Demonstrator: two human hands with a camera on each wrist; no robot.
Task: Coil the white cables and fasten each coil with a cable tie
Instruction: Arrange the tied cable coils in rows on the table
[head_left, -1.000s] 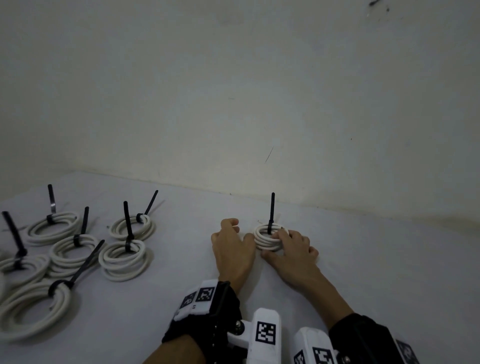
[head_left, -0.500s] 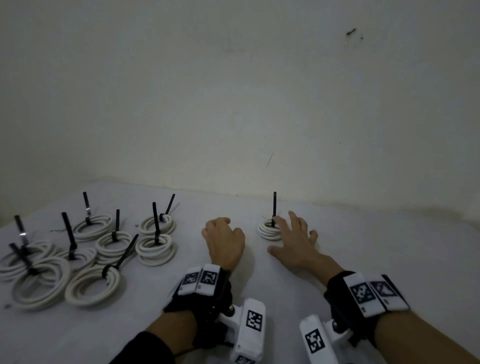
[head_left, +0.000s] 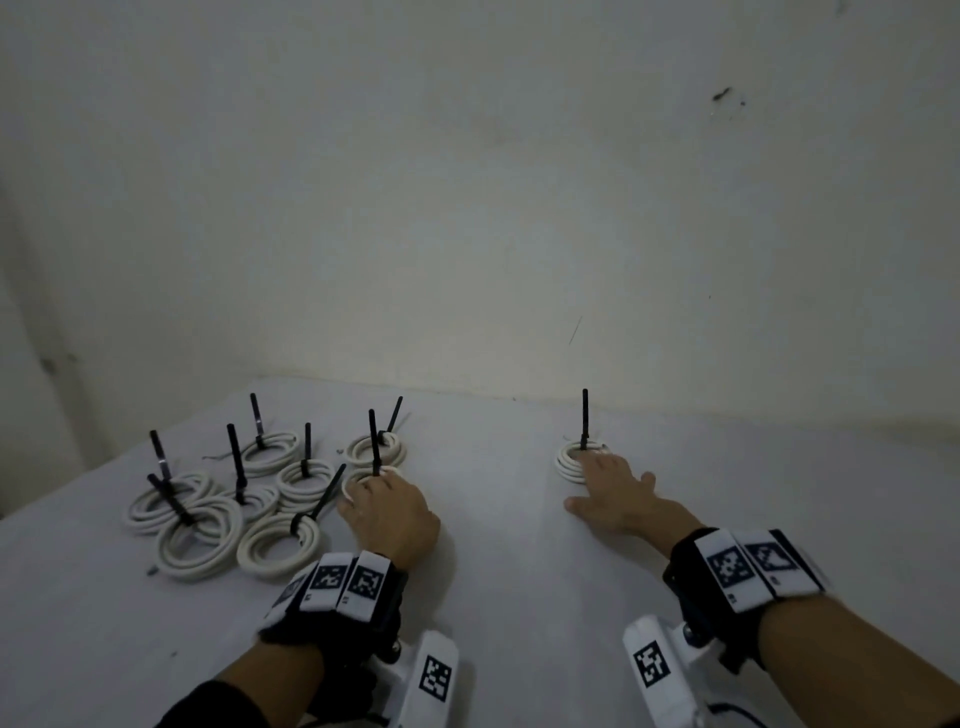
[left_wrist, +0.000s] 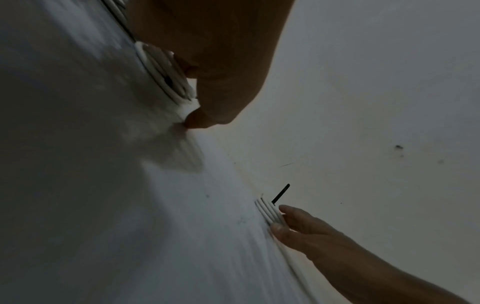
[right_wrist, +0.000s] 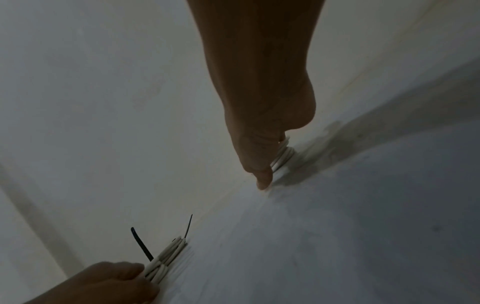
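Observation:
A small white coil (head_left: 567, 465) with an upright black cable tie (head_left: 585, 415) lies near the back wall. My right hand (head_left: 597, 467) rests on it with straight, spread fingers, its thumb on the table beside it. In the right wrist view the thumb (right_wrist: 262, 181) points down in front of that coil (right_wrist: 284, 153). My left hand (head_left: 371, 491) has its fingers bent over the near rim of another tied coil (head_left: 390, 472) at the right end of the pile. The left wrist view shows this coil (left_wrist: 161, 70) under the fingers.
Several tied white coils (head_left: 202, 540) with black tie tails sticking up crowd the left of the white table (head_left: 498, 545). A plain wall (head_left: 467, 234) rises right behind the table. Bare table lies between my two hands.
My left hand has left the small coil and moved left onto a coil at the edge of the pile. The right hand opened, then settled flat on the small coil.

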